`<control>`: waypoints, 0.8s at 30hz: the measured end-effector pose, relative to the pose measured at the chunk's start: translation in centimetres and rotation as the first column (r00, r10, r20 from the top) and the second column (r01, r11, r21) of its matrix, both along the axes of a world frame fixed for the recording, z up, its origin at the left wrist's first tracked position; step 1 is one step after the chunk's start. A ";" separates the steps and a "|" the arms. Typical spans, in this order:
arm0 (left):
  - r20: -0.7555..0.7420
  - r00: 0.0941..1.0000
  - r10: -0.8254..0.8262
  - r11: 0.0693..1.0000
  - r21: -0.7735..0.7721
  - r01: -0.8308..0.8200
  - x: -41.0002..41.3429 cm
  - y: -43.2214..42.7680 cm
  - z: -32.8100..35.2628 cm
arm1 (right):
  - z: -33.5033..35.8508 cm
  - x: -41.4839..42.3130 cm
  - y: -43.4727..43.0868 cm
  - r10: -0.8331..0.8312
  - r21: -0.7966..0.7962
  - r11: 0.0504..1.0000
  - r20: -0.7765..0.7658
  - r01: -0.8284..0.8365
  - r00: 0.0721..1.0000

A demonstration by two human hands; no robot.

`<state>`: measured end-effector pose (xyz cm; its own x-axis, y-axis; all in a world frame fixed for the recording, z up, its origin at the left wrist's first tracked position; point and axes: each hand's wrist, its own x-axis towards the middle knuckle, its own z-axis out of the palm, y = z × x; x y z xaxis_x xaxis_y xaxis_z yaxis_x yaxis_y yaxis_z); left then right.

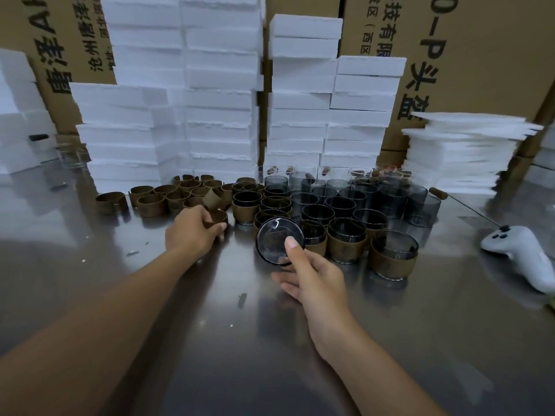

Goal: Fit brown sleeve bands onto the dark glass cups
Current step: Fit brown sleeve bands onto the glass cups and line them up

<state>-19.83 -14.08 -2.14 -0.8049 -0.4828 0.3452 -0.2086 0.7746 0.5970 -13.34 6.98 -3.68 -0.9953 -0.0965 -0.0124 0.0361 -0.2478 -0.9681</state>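
Holding what in your left grip [192, 232]?

One brown sleeve band [218, 218], fingers curled round it, at the near edge of the loose bands [168, 196] that stand in a cluster on the desk [210, 325] at 11 o'clock.

And the right grip [312, 277]?

It has a dark glass cup [274, 240] at 12 o'clock, tipped on its side with one round end facing me. My thumb [292, 245] lies on that end and the fingers curl under the cup. Whether its lower rim touches the desk, I cannot tell.

Are band and cup touching?

No, they are apart, the band at 9 o'clock from the cup.

What sits around the cup?

Just behind it and at 3 o'clock from it stand sleeved cups [345, 246], each with a brown band round its lower half. Bare dark cups [339, 202] stand packed together behind those, toward 1 o'clock.

Anything else on the desk?

A white handheld controller [516, 250] lies at 3 o'clock, well apart from the cups. White foam blocks [222, 115] are stacked high at 12 o'clock, with cardboard cartons [486, 55] behind them and a pile of thin foam sheets [462, 151] at 2 o'clock.
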 end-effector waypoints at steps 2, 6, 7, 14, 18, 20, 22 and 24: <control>-0.048 0.998 -0.038 0.997 0.071 0.041 0.9 -0.3 -0.1 | 0.2 0.1 0.0 -0.009 -0.002 1.000 0.002 0.009 1.000; -0.183 0.981 -0.069 0.969 0.223 0.110 3.1 -0.2 0.2 | 0.6 0.5 0.0 -0.021 -0.001 1.000 0.000 0.021 1.000; -0.213 0.974 -0.075 0.958 0.255 0.129 3.7 0.0 0.4 | 0.7 0.6 0.0 -0.025 0.000 1.000 -0.001 0.025 1.000; -0.419 0.907 -0.043 0.848 0.464 0.255 8.2 2.2 1.3 | 1.1 0.9 0.0 -0.044 0.014 0.999 -0.014 0.044 0.999; -0.516 0.838 -0.178 0.747 0.484 0.456 10.1 4.0 2.3 | 1.2 1.1 0.1 -0.040 0.021 0.999 -0.021 0.040 0.999; -0.534 0.808 -0.247 0.721 0.457 0.522 10.7 4.9 2.6 | 1.3 1.1 0.0 -0.037 0.026 0.999 -0.025 0.038 0.999; -0.545 0.788 -0.287 0.692 0.451 0.564 11.1 5.6 2.7 | 1.4 1.1 0.0 -0.038 0.032 0.999 -0.022 0.039 0.999; -0.544 0.778 -0.315 0.672 0.451 0.587 11.4 6.2 2.9 | 1.5 1.1 0.1 -0.038 0.018 0.999 -0.012 0.038 0.999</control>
<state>-8.39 -7.89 0.78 -0.8326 -0.3020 0.4644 0.4261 0.1864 0.8853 -12.21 7.03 -2.22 -0.9983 -0.0587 -0.0018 0.0153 -0.2306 -0.9729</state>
